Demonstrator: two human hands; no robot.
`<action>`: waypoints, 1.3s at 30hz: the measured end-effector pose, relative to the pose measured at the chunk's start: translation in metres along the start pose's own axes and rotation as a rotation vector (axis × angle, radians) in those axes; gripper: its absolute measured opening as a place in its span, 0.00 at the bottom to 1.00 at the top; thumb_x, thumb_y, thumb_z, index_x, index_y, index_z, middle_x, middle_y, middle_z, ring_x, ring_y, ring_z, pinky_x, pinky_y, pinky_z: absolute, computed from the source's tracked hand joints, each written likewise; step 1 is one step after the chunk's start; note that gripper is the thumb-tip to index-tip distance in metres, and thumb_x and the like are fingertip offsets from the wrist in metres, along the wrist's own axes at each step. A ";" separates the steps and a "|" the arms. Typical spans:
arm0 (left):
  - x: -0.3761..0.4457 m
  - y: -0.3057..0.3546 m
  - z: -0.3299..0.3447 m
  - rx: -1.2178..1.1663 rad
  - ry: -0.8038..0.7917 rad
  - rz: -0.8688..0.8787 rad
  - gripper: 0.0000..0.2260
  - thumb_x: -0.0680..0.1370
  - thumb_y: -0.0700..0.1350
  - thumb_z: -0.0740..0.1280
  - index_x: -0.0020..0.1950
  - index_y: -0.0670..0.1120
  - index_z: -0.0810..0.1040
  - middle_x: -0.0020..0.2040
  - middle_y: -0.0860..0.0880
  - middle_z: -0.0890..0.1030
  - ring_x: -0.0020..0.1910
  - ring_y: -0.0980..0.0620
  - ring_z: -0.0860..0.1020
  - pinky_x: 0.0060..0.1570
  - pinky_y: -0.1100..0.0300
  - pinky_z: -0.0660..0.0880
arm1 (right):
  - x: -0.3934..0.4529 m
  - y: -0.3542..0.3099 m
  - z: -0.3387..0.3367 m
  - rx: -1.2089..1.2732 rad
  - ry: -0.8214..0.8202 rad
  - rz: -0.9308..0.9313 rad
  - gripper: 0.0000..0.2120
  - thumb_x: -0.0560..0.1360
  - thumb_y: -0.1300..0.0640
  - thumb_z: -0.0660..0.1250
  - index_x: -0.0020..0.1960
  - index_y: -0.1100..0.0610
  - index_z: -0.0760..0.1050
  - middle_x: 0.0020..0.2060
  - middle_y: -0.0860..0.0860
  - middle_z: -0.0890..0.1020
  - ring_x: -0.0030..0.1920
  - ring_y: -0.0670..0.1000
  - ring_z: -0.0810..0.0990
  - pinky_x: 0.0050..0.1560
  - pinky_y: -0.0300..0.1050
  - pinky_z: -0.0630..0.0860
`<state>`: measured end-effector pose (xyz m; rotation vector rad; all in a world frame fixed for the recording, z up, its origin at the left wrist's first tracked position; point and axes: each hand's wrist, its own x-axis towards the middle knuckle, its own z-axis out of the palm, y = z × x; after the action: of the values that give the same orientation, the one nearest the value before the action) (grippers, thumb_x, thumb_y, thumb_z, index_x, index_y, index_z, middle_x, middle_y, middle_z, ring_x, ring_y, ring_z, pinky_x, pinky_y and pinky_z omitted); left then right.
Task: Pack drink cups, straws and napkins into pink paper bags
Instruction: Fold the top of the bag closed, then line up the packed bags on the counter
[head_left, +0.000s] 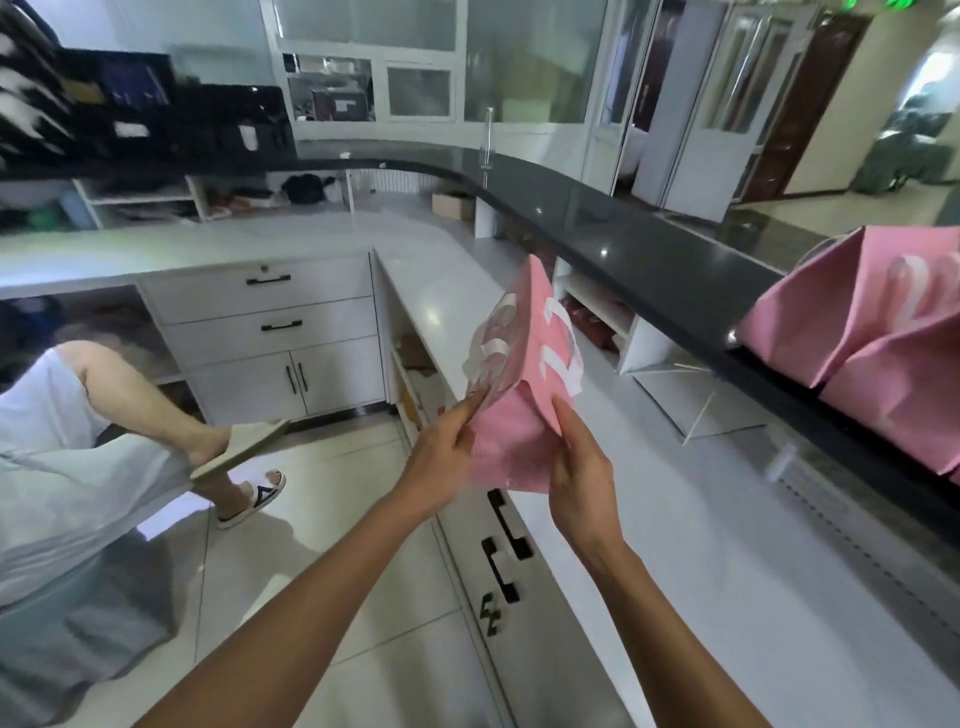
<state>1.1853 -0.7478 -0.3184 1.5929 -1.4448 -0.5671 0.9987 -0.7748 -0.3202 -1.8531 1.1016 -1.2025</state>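
Note:
I hold a folded pink paper bag (524, 410) with white lettering up in the air over the edge of the white counter (675, 519). My left hand (441, 457) pinches its left edge near the white handle strips. My right hand (576, 462) grips its right side with the thumb on the front. Two more pink paper bags (872, 332) stand open on the dark upper counter (649, 260) at the right. Thin straws (701, 410) lie on the white counter below them. No cups or napkins are visible.
Another person (78, 441) in light clothes and sandals sits at the left. White drawers and cupboards (275, 338) line the back. Cabinet doors with black handles (504, 545) run under the counter by my arms. Tiled floor lies in between.

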 end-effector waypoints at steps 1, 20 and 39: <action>0.019 -0.003 0.001 0.002 -0.006 -0.001 0.24 0.85 0.39 0.56 0.76 0.62 0.67 0.65 0.53 0.77 0.62 0.52 0.76 0.60 0.58 0.74 | 0.014 0.001 0.002 0.014 0.008 -0.005 0.20 0.85 0.58 0.55 0.72 0.39 0.68 0.65 0.27 0.70 0.64 0.27 0.69 0.58 0.23 0.66; 0.357 0.064 0.069 -0.061 -0.186 0.341 0.23 0.84 0.39 0.57 0.78 0.55 0.66 0.67 0.51 0.78 0.62 0.52 0.77 0.57 0.67 0.71 | 0.280 0.044 -0.070 -0.220 0.343 0.006 0.22 0.83 0.64 0.56 0.75 0.52 0.69 0.61 0.39 0.72 0.59 0.39 0.71 0.56 0.19 0.62; 0.539 0.125 0.264 -0.238 -0.900 0.557 0.29 0.80 0.38 0.60 0.74 0.67 0.67 0.62 0.58 0.81 0.58 0.60 0.79 0.60 0.63 0.75 | 0.382 0.125 -0.144 -0.681 0.752 0.495 0.34 0.78 0.64 0.57 0.81 0.47 0.52 0.76 0.50 0.67 0.69 0.55 0.70 0.63 0.52 0.74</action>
<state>1.0200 -1.3308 -0.2271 0.6698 -2.2515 -1.1345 0.9128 -1.1836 -0.2324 -1.3834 2.4632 -1.3366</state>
